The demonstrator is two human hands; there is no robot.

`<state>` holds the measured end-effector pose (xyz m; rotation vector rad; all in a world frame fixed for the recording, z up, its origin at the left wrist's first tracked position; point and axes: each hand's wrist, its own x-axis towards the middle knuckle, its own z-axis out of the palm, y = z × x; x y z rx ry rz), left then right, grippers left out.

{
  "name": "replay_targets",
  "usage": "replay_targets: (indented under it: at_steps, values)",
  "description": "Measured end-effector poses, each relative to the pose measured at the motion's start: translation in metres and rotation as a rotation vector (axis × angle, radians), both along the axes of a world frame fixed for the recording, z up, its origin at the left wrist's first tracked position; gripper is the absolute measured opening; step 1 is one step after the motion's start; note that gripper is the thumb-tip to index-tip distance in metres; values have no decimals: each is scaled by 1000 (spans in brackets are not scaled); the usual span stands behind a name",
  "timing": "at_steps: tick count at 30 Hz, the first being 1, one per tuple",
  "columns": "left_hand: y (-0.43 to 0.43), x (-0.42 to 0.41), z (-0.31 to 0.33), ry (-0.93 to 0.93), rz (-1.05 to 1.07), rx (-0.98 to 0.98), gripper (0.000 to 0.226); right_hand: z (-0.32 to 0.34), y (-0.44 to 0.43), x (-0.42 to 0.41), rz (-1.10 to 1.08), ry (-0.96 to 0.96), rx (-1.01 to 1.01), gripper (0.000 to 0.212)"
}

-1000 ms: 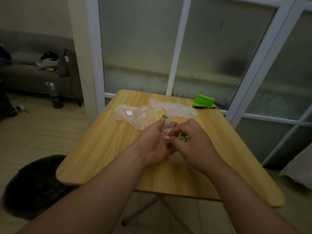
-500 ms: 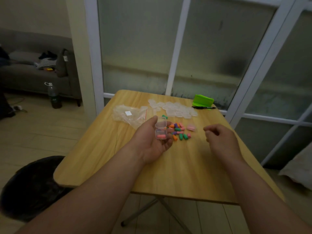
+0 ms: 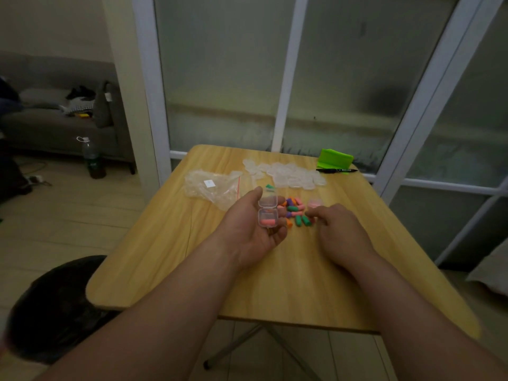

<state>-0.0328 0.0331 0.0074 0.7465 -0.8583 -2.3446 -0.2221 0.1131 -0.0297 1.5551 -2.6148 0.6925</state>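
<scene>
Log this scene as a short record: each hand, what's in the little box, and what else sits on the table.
Left hand: holds a small clear box, lid open
Box contents: pink earplug
Right hand: fingertips at the coloured earplug pile; a pinch cannot be told
Table: wooden, also bearing a zip bag, a heap of clear boxes, a black marker

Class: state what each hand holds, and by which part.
The left hand holds a small clear plastic hinged box, lid open, by its base half, on curled fingers. The right hand reaches the coloured foam plugs; any pinch cannot be told.
</scene>
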Motion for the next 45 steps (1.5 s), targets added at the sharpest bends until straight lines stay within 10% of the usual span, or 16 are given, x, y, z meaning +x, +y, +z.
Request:
replay_targets:
  at_steps: [9, 27, 45]
  values:
    - [3, -5, -1, 2, -5, 13, 54, 3, 1, 6, -117, 94, -76, 6]
    - [12, -2, 2, -17, -59, -10, 43, 25, 11, 16, -54, -321, -376, 10]
    - [21, -3, 1, -3, -75, -22, 55, 35, 15, 70, 240, -305, -362, 10]
